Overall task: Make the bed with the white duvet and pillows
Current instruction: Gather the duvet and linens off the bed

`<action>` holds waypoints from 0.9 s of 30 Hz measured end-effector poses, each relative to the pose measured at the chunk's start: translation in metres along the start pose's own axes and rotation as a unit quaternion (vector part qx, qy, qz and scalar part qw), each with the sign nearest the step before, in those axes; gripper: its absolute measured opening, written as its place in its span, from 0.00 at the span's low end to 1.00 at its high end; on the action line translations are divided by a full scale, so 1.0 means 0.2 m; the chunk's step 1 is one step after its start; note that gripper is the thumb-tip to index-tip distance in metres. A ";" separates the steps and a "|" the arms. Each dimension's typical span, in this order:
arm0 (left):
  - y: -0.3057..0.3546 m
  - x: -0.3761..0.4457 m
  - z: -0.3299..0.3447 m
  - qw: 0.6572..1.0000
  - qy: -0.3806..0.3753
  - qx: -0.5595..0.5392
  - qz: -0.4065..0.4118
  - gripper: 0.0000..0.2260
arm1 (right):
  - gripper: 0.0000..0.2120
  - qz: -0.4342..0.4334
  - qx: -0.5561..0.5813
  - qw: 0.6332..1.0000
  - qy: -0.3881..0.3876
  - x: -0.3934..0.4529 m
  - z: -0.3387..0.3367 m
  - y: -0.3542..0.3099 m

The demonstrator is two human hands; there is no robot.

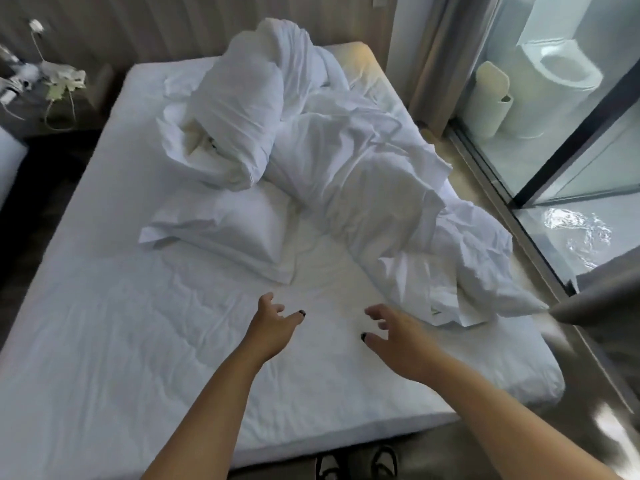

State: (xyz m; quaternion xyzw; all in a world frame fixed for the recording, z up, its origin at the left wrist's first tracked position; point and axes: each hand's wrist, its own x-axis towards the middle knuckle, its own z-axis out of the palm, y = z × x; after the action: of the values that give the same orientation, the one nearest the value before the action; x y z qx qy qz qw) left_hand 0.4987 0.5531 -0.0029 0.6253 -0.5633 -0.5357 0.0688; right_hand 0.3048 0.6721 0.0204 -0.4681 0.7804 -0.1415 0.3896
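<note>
The white duvet (374, 174) lies crumpled in a long heap along the right half of the bed (104, 323), its near end spilling over the right edge. One pillow (221, 230) lies flat near the middle. A second pillow (239, 123) sits propped up behind it, towards the head of the bed. My left hand (273, 323) and my right hand (391, 327) reach out side by side above the bare sheet. Their fingers are loosely spread and hold nothing. The right hand is just short of the duvet's near corner.
A dark bedside table (45, 98) with a plant and small items stands at the far left. A glass partition (554, 161) runs along the right side of the bed, with a toilet behind it. My feet (356, 462) show at the bed's near edge.
</note>
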 end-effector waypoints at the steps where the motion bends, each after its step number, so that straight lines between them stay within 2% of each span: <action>1: -0.02 0.04 0.01 1.000 -0.001 -0.011 -0.018 0.35 | 0.22 -0.003 -0.007 1.000 -0.018 0.07 0.01 -0.01; 5: -0.13 0.20 0.02 0.994 0.007 -0.055 -0.092 0.37 | 0.21 -0.010 0.002 0.997 -0.071 0.40 0.06 -0.09; 8: -0.20 0.33 0.04 0.984 -0.015 -0.121 -0.133 0.43 | 0.22 -0.005 0.021 0.995 -0.093 0.60 0.13 -0.14; 10: -0.23 0.46 0.06 0.969 -0.044 -0.179 -0.163 0.47 | 0.23 0.007 0.032 0.995 -0.090 0.69 0.18 -0.15; 12: -0.27 0.64 0.08 0.945 -0.041 -0.259 -0.198 0.47 | 0.23 0.026 0.039 0.996 -0.080 0.77 0.24 -0.14; 14: -0.32 0.84 0.11 0.912 0.003 -0.342 -0.226 0.42 | 0.22 0.052 0.051 0.994 -0.079 0.84 0.29 -0.12; 16: -0.36 1.06 0.13 0.884 0.027 -0.406 -0.228 0.27 | 0.20 0.081 0.052 0.992 -0.083 0.92 0.34 -0.11; 18: -0.40 1.26 0.15 0.872 0.044 -0.438 -0.212 0.10 | 0.18 0.098 0.072 0.990 -0.072 1.02 0.44 -0.08; 19: -0.40 1.35 0.15 0.864 0.056 -0.455 -0.207 0.07 | 0.17 0.108 0.093 0.988 -0.065 1.06 0.49 -0.06; 20: -0.39 1.42 0.16 0.856 0.064 -0.470 -0.205 0.09 | 0.17 0.118 0.114 0.985 -0.059 1.10 0.55 -0.04; 25: -0.39 1.82 0.17 0.831 0.137 -0.506 -0.188 0.39 | 0.16 0.148 0.154 0.975 -0.066 1.20 0.71 0.02; 26: -0.36 1.86 0.15 0.834 0.159 -0.490 -0.199 0.40 | 0.16 0.153 0.158 0.973 -0.067 1.20 0.71 0.02; 27: -0.28 1.85 0.13 0.838 0.173 -0.476 -0.202 0.36 | 0.15 0.159 0.165 0.971 -0.065 1.21 0.71 0.03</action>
State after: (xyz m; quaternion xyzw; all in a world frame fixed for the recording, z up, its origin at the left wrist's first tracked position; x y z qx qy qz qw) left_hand 0.4385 0.2990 -0.2712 0.6980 -0.0795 -0.6225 0.3448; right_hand 0.3443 0.4917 -0.1907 -0.2755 0.7839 -0.1732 0.5288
